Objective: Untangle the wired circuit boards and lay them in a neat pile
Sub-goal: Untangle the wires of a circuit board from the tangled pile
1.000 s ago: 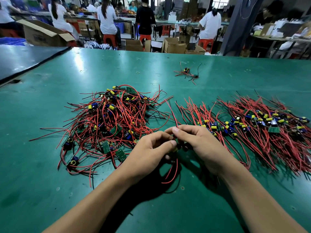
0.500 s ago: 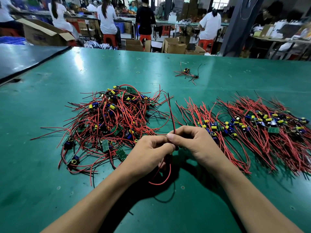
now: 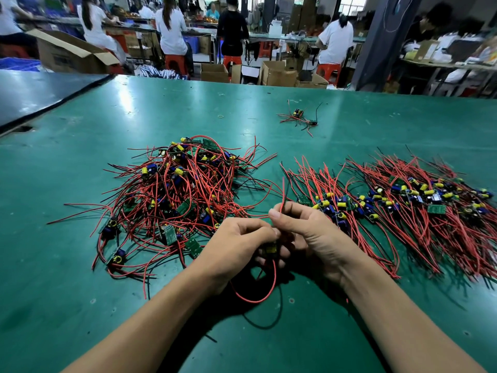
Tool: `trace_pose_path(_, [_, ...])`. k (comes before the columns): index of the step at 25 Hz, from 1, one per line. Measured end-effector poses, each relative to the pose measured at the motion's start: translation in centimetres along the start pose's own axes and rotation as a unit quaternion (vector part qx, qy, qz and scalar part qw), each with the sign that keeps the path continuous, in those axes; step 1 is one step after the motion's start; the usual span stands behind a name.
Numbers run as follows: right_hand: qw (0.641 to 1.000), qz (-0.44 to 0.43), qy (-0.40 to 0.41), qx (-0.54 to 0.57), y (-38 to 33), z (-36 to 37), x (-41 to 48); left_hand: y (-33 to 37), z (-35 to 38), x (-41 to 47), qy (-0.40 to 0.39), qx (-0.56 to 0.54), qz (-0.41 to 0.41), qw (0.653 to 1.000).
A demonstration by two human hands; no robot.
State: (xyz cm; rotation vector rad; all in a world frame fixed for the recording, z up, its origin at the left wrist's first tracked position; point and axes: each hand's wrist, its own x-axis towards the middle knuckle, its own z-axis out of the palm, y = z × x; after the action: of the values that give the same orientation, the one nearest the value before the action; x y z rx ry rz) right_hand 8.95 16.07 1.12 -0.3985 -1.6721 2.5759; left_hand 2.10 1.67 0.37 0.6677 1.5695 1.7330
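**Two hands on one wired board, between two heaps**

Both hands meet over the middle of the tabletop (image 3: pixel 107 305), toward its near edge. The left hand (image 3: pixel 236 246) has its fingers curled tightly round a wired board (image 3: pixel 270 249), of which only a yellow part shows between the palms. The right hand (image 3: pixel 309 232) pinches the red lead (image 3: pixel 283 192) between thumb and forefinger, so that the lead stands upright above the knuckles. A red loop (image 3: pixel 258 297) sags from the hands down to the tabletop.

Left of the hands lies the tangled heap (image 3: pixel 183 195), its wires crossing every way. Right of them lies the combed pile (image 3: pixel 403 205), with boards in a row and wires fanned toward the near and far edges. A stray board (image 3: pixel 297 117) lies alone nearer the far edge, with a rubber band (image 3: pixel 220 116) to its left.

Beyond the far edge stand open cardboard boxes (image 3: pixel 278 74); what they hold cannot be seen.
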Motion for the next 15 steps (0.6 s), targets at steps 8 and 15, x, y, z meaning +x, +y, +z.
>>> trace_pose_path(8, [0.985,-0.017,-0.046,-0.167,-0.1,-0.1,-0.3,-0.1,0.0,-0.3,0.015,0.057,0.034,0.998])
trace_pose_path(15, [0.934,-0.137,0.015,-0.329,-0.5,-1.0,-0.2,0.3,0.1,-0.3,-0.011,0.067,0.008,0.998])
